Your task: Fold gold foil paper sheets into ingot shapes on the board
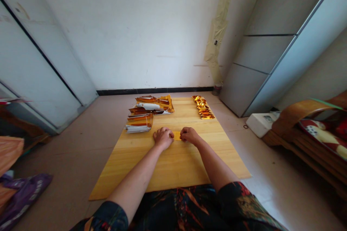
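Between my two hands lies a small piece of golden-yellow paper (177, 135), low over the wooden board. My left hand (163, 137) is closed on its left edge with the fingers curled. At its right edge my right hand (189, 135) pinches the paper between thumb and fingers. Most of the paper's ends are hidden under the fingers. Just beyond my left hand is a bundle of gold and white paper sheets (139, 122). Farther back sits a larger, untidy pile of similar sheets (154, 104). Shiny folded gold foil pieces (202, 107) stand in a row at the back right.
The pale wooden board (187, 166) spreads out in front of my lap. Beyond it is a white wall with a black baseboard (162, 90). A grey refrigerator (252, 61), a white box (260, 124) and a wooden sofa (300, 144) stand right. A purple bag (24, 198) lies left.
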`<state>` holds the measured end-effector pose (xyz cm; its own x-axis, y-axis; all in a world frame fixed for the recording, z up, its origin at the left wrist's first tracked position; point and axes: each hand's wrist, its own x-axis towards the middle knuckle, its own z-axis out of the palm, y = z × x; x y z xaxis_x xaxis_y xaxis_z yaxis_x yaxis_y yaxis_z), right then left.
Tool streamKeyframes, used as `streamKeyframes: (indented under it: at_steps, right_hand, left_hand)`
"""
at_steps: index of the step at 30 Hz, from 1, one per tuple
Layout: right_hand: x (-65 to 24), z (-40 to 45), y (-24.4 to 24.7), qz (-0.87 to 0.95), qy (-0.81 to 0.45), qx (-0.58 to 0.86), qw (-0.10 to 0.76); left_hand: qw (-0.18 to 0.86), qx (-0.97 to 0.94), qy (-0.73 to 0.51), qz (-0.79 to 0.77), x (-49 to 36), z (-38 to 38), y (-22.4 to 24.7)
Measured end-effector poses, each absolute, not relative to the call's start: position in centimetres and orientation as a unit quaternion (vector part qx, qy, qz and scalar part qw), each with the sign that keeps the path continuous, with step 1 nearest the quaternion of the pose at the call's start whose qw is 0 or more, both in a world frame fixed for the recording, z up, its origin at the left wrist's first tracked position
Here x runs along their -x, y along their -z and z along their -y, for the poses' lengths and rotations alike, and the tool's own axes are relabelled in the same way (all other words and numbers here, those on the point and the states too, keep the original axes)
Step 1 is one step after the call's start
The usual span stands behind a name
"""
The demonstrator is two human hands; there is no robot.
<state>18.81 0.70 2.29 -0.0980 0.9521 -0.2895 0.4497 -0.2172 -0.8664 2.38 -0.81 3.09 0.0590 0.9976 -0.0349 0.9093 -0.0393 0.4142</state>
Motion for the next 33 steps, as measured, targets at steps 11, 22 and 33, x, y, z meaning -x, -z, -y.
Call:
streamKeyframes:
  at_steps: [11,22,33]
  right_hand:
    - [-18.6,-0.1,-3.5,0.567,-0.479,0.619,0.254]
    - [-18.6,-0.2,-2.5,0.607,-0.424,0.622,0.254]
    - [-20.1,0.1,-2.6,0.665,-0.245,0.615,0.345]
  left_hand:
    - [0.179,-0.706,-0.136,-0.671,-1.8,0.7,-3.0]
    - [0.178,-0.7,-0.153,-0.674,-1.3,0.8,-2.5]
    - [0.117,-0.721,-0.183,-0.658,-1.8,1.9,-1.9]
